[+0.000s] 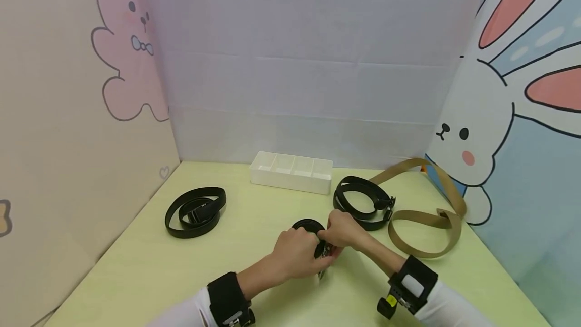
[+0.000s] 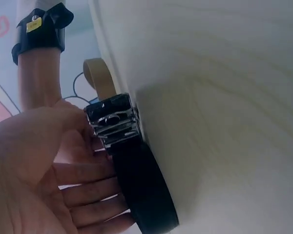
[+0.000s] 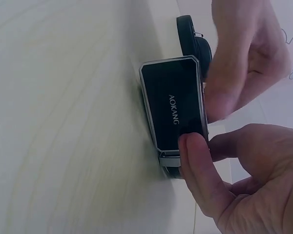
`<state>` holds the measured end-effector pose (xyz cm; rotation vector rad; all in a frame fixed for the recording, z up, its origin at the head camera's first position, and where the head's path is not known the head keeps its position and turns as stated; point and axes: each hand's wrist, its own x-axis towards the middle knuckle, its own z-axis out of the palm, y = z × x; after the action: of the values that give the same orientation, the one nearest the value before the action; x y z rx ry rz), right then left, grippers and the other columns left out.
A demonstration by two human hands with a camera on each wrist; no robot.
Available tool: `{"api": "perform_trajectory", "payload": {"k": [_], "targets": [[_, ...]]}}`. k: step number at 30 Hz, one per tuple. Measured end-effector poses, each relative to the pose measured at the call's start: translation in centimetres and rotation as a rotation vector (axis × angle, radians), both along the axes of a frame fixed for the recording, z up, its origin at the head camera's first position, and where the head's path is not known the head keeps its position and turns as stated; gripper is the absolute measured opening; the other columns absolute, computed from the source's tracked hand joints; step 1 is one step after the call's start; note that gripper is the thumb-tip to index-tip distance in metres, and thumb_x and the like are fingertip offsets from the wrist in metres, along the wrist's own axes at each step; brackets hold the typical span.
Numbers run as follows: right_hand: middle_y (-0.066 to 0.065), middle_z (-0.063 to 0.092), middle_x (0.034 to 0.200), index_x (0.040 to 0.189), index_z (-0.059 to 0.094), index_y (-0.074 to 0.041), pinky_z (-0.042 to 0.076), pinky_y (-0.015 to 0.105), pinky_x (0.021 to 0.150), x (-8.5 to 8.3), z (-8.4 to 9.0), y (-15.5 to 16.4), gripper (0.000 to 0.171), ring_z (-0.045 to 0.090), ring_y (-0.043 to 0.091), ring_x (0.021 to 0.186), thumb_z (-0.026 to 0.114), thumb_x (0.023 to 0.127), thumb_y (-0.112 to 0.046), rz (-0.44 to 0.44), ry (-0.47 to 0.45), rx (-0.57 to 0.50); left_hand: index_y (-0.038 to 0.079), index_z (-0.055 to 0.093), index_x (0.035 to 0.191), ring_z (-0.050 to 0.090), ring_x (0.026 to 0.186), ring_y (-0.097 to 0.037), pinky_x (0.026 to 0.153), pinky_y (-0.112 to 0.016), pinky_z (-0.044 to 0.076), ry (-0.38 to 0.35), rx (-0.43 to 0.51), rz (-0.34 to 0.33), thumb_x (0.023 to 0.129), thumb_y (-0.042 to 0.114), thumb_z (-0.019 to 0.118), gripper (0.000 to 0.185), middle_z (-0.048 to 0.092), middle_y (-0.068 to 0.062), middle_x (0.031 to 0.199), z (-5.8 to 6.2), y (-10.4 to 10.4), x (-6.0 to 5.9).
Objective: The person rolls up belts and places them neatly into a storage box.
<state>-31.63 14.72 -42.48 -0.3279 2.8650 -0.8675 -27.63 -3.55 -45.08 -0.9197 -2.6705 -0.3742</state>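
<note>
Both hands work a rolled black belt (image 1: 309, 227) mid-table: the left hand (image 1: 297, 254) cradles the coil, seemingly gripping it, while the right hand (image 1: 342, 229) pinches its buckle (image 3: 175, 110). Keep the coil tight.

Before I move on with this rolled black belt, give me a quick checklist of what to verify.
1. Both hands on the rolled belt: left hand and right hand meet at it. Ok.
2. Buckle held: right fingers pinch its end. Ok.
3. Coil tight: cannot tell, hands hide it.
4. White divided box within view, compartments look empty. Ok.
5. Other belts apart: left black belt, tan belt lie clear. Ok.
</note>
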Motion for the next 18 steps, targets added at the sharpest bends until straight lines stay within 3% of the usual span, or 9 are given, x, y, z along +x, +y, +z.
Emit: {"api": "perform_trajectory", "payload": {"k": [1, 3, 6, 12, 18], "targets": [[-0.01, 0.047, 0.046, 0.052, 0.047, -0.016, 0.033, 0.023, 0.047, 0.0, 0.0, 0.1, 0.053, 0.046, 0.006, 0.043, 0.076, 0.095, -0.01, 0.002, -0.006, -0.006, 0.025, 0.042, 0.056, 0.034, 0.045, -0.004, 0.041, -0.021, 0.027, 0.023, -0.01, 0.028, 0.101, 0.064, 0.076, 0.068, 0.027, 0.015, 0.05, 0.0, 0.4, 0.1], [-0.007, 0.058, 0.048, 0.055, 0.055, -0.012, 0.045, 0.024, 0.047, 0.0, 0.0, 0.3, 0.05, 0.058, 0.008, 0.043, 0.076, 0.1, -0.012, 0.003, -0.049, -0.037, 0.025, 0.041, 0.056, 0.034, 0.045, -0.004, 0.04, -0.021, 0.026, 0.053, -0.044, 0.072, 0.097, 0.059, 0.081, 0.066, 0.027, 0.014, 0.05, 0.2, 0.9, 0.1], [0.002, 0.073, 0.058, 0.064, 0.066, -0.003, 0.062, 0.03, 0.055, 0.0, 0.0, 0.3, 0.042, 0.073, 0.016, 0.048, 0.075, 0.104, -0.012, 0.0, -0.103, -0.085, 0.024, 0.044, 0.058, 0.033, 0.048, -0.004, 0.043, -0.021, 0.027, 0.039, -0.107, 0.084, 0.088, 0.048, 0.089, 0.059, 0.029, 0.013, 0.053, 0.4, 0.9, -0.2], [0.007, 0.074, 0.057, 0.068, 0.07, 0.002, 0.065, 0.033, 0.056, 0.0, 0.0, 0.4, 0.039, 0.073, 0.017, 0.046, 0.075, 0.103, -0.013, 0.024, -0.107, -0.103, 0.024, 0.05, 0.06, 0.034, 0.054, -0.001, 0.05, -0.019, 0.03, -0.069, -0.063, -0.018, 0.086, 0.031, 0.092, 0.051, 0.033, 0.017, 0.056, 0.4, -0.1, -1.3], [0.007, 0.076, 0.064, 0.081, 0.075, -0.001, 0.067, 0.039, 0.06, 0.5, 0.2, 1.3, 0.033, 0.075, 0.019, 0.052, 0.073, 0.107, -0.021, 0.141, -0.116, -0.172, 0.025, 0.041, 0.056, 0.025, 0.052, 0.001, 0.05, -0.018, 0.023, -0.136, 0.06, -0.068, 0.085, 0.022, 0.089, 0.056, 0.025, 0.019, 0.054, -0.1, -1.2, -1.6]]}}
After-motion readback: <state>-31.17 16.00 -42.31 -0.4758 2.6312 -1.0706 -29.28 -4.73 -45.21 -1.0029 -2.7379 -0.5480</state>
